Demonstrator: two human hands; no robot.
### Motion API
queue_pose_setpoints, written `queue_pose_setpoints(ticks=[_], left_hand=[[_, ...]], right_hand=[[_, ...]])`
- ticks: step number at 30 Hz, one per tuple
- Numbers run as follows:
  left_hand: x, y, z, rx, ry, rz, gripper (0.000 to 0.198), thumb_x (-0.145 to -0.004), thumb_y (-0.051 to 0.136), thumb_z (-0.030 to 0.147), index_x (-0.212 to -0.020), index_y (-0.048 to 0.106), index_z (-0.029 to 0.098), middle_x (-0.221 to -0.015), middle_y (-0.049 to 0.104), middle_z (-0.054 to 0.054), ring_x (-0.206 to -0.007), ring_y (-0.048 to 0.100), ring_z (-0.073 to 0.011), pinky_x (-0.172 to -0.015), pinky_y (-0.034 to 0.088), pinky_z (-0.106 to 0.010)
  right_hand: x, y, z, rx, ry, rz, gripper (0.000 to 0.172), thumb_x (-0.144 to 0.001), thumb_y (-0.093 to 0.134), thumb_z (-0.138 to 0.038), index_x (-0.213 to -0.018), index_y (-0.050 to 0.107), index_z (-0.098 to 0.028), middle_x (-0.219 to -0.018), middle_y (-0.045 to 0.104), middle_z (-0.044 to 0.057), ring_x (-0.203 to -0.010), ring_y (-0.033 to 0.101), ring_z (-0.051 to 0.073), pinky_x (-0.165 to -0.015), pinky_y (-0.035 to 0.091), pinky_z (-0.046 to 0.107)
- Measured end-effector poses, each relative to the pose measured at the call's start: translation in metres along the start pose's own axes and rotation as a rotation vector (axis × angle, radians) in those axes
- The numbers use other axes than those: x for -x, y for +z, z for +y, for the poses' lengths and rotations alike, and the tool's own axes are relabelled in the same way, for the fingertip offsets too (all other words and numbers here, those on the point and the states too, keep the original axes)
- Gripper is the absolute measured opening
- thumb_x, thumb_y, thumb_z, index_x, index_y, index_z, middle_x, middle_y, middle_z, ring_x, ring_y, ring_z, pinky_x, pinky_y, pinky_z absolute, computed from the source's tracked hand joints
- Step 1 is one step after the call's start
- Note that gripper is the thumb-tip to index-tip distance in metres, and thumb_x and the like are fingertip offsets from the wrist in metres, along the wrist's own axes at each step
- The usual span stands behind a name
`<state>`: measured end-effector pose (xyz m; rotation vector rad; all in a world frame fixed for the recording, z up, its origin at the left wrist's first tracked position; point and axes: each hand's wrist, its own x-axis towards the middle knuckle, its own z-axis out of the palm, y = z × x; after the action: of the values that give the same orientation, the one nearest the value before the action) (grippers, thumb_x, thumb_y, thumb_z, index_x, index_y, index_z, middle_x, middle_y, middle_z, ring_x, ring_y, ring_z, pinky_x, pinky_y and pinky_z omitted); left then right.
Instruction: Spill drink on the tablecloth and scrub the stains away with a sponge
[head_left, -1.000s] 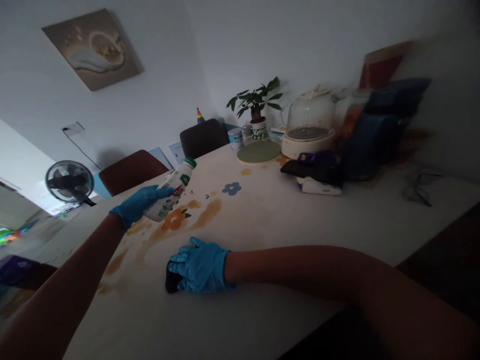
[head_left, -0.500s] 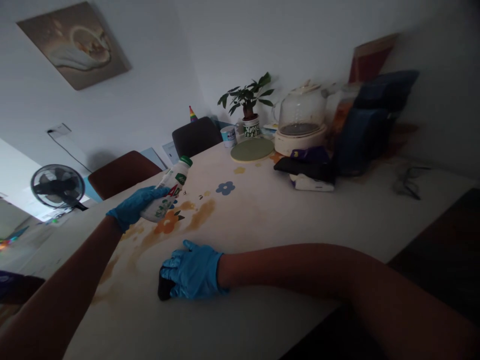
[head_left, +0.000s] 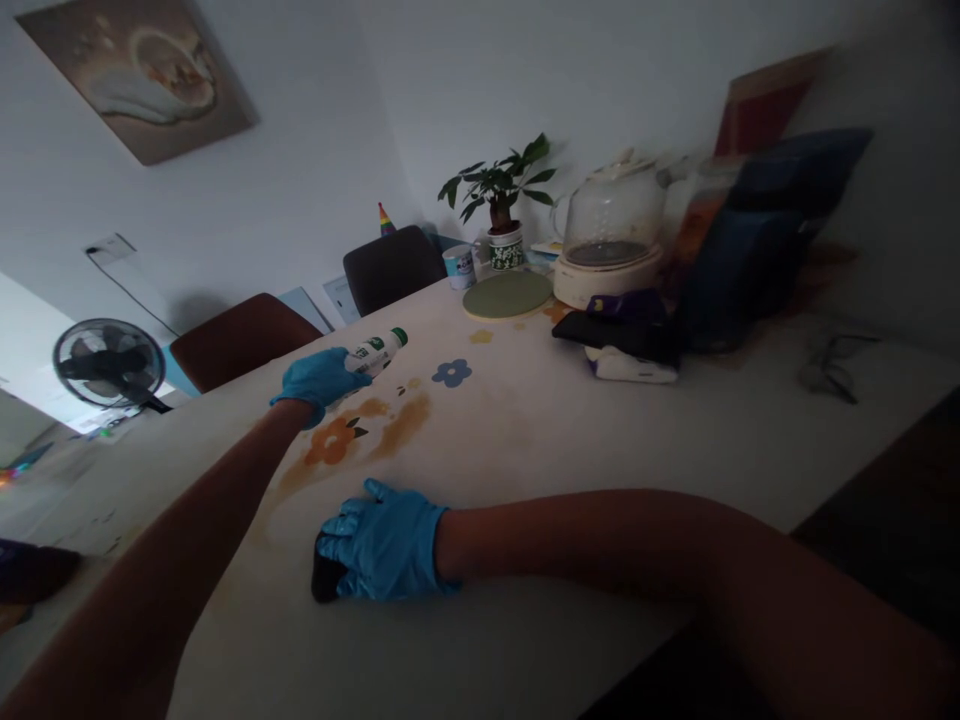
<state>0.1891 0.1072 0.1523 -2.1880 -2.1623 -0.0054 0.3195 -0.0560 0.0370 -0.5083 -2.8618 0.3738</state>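
Note:
In blue gloves, both of my hands are over the white table (head_left: pixel 510 450). My left hand (head_left: pixel 321 380) is wrapped round a white bottle (head_left: pixel 375 354) with a green cap, tilted with its cap pointing to the far right. Whether the bottle touches the table I cannot tell. My right hand (head_left: pixel 390 545) presses down on a dark flat pad (head_left: pixel 327 575), which shows only past the fingertips. Brown liquid smears (head_left: pixel 405 422) spread between the hands, around a printed orange flower (head_left: pixel 330 441).
Toward the wall stand a green round mat (head_left: pixel 508 294), a mug (head_left: pixel 459 268), a potted plant (head_left: pixel 505 245) and a glass kettle (head_left: pixel 611 225). At right are a black phone-like object (head_left: pixel 607 332), a tissue pack (head_left: pixel 630 365) and eyeglasses (head_left: pixel 832 370). Chairs (head_left: pixel 241 338) line the far edge.
My left hand has moved the bottle right and away from me and tipped it lower. Fewer brown smears show at the left. My right hand has hardly moved.

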Motion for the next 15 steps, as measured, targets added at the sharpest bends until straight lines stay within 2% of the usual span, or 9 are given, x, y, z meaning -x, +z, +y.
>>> queue_pose_setpoints(ticks=[6, 11, 15], left_hand=[[-0.015, -0.004, 0.015, -0.247, 0.065, 0.027, 0.052, -0.086, 0.07, 0.056, -0.122, 0.073, 0.019, -0.12, 0.075, -0.018, -0.106, 0.072, -0.0362, -0.085, 0.054, -0.038], [-0.023, -0.007, 0.022, -0.265, 0.021, 0.092, 0.05, -0.09, 0.068, 0.05, -0.127, 0.071, 0.017, -0.122, 0.075, -0.02, -0.111, 0.072, -0.0374, -0.09, 0.054, -0.041], [-0.022, -0.017, 0.031, -0.229, 0.001, 0.079, 0.054, -0.093, 0.064, 0.054, -0.132, 0.069, 0.017, -0.13, 0.073, -0.019, -0.117, 0.07, -0.0371, -0.094, 0.055, -0.042]], right_hand=[[0.0, -0.003, -0.002, -0.004, -0.011, -0.014, 0.059, -0.112, 0.044, -0.052, -0.154, 0.057, -0.013, -0.161, 0.056, 0.012, -0.141, 0.055, 0.034, -0.123, 0.034, 0.066], [0.002, -0.004, -0.002, -0.01, -0.003, 0.021, 0.055, -0.111, 0.049, -0.052, -0.151, 0.06, -0.016, -0.158, 0.059, 0.011, -0.139, 0.057, 0.033, -0.123, 0.036, 0.063], [0.002, -0.004, -0.003, -0.004, -0.001, 0.019, 0.054, -0.112, 0.048, -0.051, -0.151, 0.06, -0.017, -0.159, 0.059, 0.011, -0.14, 0.057, 0.033, -0.124, 0.034, 0.063]])
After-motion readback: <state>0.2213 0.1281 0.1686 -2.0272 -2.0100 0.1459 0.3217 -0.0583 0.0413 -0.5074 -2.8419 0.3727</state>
